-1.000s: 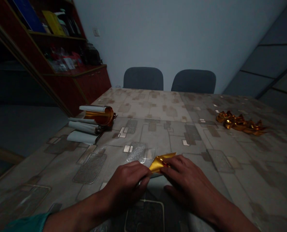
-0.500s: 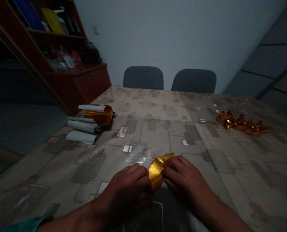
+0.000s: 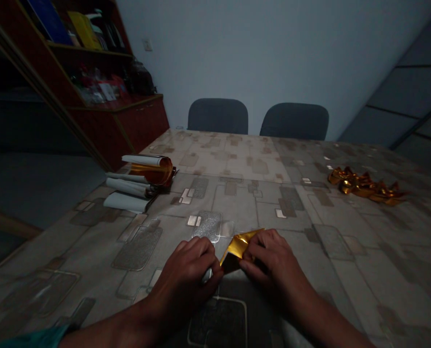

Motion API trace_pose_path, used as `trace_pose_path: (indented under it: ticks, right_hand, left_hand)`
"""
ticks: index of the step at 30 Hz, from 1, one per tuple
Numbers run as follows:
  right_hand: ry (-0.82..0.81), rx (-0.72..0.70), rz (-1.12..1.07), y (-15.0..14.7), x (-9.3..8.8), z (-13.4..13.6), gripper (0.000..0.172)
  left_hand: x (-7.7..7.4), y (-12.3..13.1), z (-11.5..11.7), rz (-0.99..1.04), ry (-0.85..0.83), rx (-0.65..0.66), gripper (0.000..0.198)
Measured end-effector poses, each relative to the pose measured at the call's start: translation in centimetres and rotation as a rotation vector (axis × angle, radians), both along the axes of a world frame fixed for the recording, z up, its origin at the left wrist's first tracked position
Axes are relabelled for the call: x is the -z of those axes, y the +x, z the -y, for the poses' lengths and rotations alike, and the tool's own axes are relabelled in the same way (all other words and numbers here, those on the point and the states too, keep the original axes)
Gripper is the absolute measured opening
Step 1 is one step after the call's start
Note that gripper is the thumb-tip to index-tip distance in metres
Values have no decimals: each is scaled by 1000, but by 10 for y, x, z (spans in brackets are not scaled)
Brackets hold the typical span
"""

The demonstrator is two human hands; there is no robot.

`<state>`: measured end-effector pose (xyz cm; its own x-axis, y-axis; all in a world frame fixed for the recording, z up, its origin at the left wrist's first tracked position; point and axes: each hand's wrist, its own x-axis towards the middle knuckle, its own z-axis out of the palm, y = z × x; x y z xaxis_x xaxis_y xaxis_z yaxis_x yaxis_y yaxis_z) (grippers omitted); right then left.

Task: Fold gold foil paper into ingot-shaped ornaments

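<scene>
A piece of folded gold foil paper (image 3: 239, 244) is held just above the table near its front edge. My left hand (image 3: 190, 267) pinches its lower left corner between thumb and fingers. On the other side, my right hand (image 3: 269, 256) grips the right part, its fingers covering much of that end. The lower edge of the paper shows a dark underside. Several folded gold paper ingots (image 3: 366, 185) lie in a row at the right of the table. To the left sits a stack of curled gold foil sheets (image 3: 139, 183) with pale backs.
A patterned cloth covers the table (image 3: 237, 159). Two grey chairs (image 3: 218, 116) stand at the far edge against the wall. A red-brown cabinet (image 3: 142, 121) with shelves of goods is at the left.
My left hand has shifted slightly left and up, and the paper's lower left side has turned so that its dark underside shows. The view has moved a little.
</scene>
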<state>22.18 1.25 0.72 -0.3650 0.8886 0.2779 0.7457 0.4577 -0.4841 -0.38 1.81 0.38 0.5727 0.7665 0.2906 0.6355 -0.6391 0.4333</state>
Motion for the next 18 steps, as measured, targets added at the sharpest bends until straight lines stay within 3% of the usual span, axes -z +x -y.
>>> trace_pose_path:
  ticks: [18]
  right_hand:
    - [14,36,-90,-6,7,2,15]
  left_hand:
    - [-2,-2,-2,-90,-92,-23,11]
